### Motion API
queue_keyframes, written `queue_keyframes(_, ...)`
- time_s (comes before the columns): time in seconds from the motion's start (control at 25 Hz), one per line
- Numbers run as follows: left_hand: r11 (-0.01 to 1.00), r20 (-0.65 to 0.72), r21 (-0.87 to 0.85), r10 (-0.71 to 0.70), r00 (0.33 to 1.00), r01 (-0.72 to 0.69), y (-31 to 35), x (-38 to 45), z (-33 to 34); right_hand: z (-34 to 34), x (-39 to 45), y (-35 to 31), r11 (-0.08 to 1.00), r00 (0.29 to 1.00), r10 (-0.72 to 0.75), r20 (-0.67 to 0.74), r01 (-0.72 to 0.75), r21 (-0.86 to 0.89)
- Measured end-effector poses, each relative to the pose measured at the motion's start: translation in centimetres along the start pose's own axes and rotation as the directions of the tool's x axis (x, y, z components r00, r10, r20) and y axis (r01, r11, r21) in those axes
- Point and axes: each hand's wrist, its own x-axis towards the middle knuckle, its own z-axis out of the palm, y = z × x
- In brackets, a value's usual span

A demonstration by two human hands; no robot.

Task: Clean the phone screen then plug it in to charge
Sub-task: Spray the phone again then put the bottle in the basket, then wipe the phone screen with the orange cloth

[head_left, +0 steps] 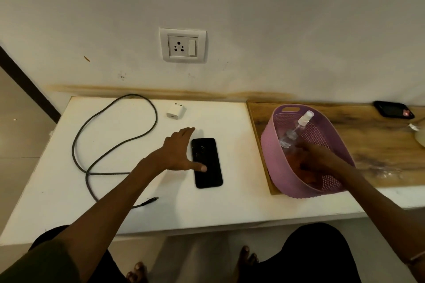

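A black phone (208, 167) lies flat, screen up, on the white table (57, 179). My left hand (178, 150) rests at its left edge, fingers spread, thumb pressed on the screen. My right hand (315, 156) reaches down inside the purple basket (273, 156), blurred, over an orange cloth (308, 174); whether it grips the cloth I cannot tell. A clear spray bottle (296, 130) lies in the basket beside that hand. A grey charging cable (115, 142) loops over the table's left part, its plug end (150, 201) near the front. A white charger adapter (176, 111) lies at the back.
A wall socket with a switch (183, 45) sits above the table. The basket stands on a wooden board (379, 145) to the right. A second dark phone (393, 109) lies at the board's far end. My knees and bare feet are below the table's front edge.
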Motion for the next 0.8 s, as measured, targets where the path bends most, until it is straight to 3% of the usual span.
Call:
queue_keyframes(0.08, 0.992, 0.089, 0.116, 0.036, 0.995, -0.047, -0.4, 0.2, 1.0, 0.9, -0.3, 0.1, 0.998, 0.997, 0.053, 0.049, -0.054, 0.024)
queue_keyframes(0.32, 0.979, 0.085, 0.174, 0.095, 0.992, -0.108, -1.3, 0.4, 2.8, 1.1, -1.4, -0.4, 0.965, 0.990, -0.049, -0.132, 0.012, -0.264)
queue_keyframes(0.48, 0.985, 0.069, 0.132, 0.103, 0.992, -0.112, -1.1, 0.2, 2.7, -1.3, -4.6, -0.7, 0.989, 0.952, 0.002, -0.306, -0.047, -0.140)
queue_keyframes(0.56, 0.988, 0.061, 0.107, 0.107, 0.992, -0.113, -1.1, 0.0, 2.6, -3.4, -6.8, -1.6, 0.998, 0.893, 0.025, -0.449, -0.051, -0.045)
queue_keyframes(0.64, 0.990, 0.040, 0.083, 0.113, 0.993, -0.117, -1.0, -0.3, 2.5, -5.5, -8.8, -3.2, 1.000, 0.779, -0.013, -0.627, 0.016, 0.000)
queue_keyframes(0.72, 0.991, 0.025, 0.066, 0.112, 0.993, -0.113, -1.0, -0.5, 2.4, -6.8, -10.0, -6.4, 0.988, 0.658, -0.084, -0.748, 0.155, 0.026)
queue_keyframes(0.8, 0.992, 0.021, 0.054, 0.112, 0.993, -0.113, -0.9, -0.7, 2.4, -6.3, -10.1, -10.6, 0.955, 0.594, -0.191, -0.781, 0.295, -0.010)
